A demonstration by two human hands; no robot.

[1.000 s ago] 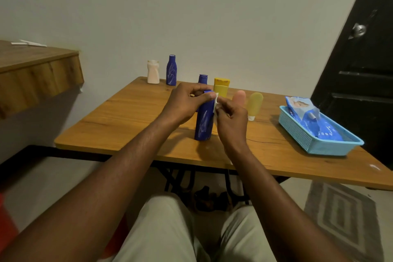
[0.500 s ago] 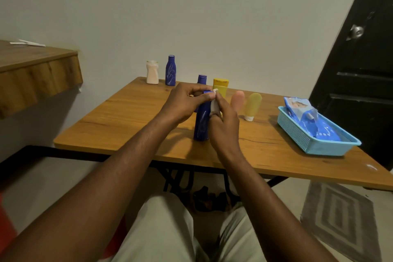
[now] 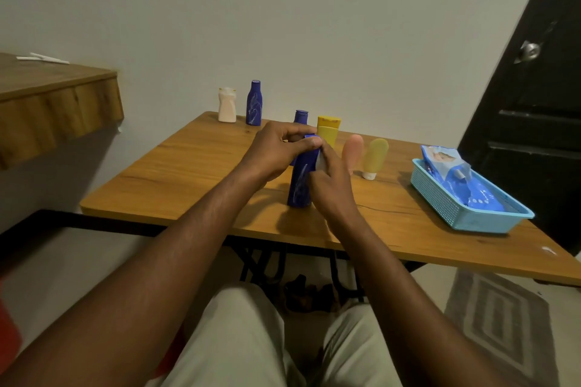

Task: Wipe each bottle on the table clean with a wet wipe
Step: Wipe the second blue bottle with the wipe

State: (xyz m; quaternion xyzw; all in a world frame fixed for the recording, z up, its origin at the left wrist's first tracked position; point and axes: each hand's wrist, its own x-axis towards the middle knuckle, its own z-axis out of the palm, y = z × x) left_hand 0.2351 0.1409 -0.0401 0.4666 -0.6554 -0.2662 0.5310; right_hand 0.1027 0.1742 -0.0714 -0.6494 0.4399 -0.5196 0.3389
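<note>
While the brown wooden tabletop (image 3: pixel 188 173) is carrying everything, the left hand (image 3: pixel 273 154) and the right hand (image 3: pixel 330 188) are meeting over its near middle. Well off to the right of the right grip, a light blue plastic mesh basket (image 3: pixel 440 207) is sitting on the tabletop and holding a soft blue wet-wipe pack (image 3: pixel 468 192). Between the two hands a tall dark blue plastic bottle (image 3: pixel 300 182) is standing on its base on the tabletop. The left grip is clamping round its cap end from above. Just behind both grips, a second dark blue capped bottle (image 3: pixel 301 116) and a yellow flip-top bottle (image 3: pixel 328 132) are standing side by side, partly hidden. Just right of the right grip, a pink soft tube (image 3: pixel 353 149) and a pale yellow soft tube (image 3: pixel 375 154) are standing on end. Far behind the left grip, by the wall, a slim dark blue bottle (image 3: pixel 254 104) and a squat white bottle (image 3: pixel 227 105) are standing close together. The right grip is pinching a small white wet wipe (image 3: pixel 321 162) against the held bottle's upper right side.
</note>
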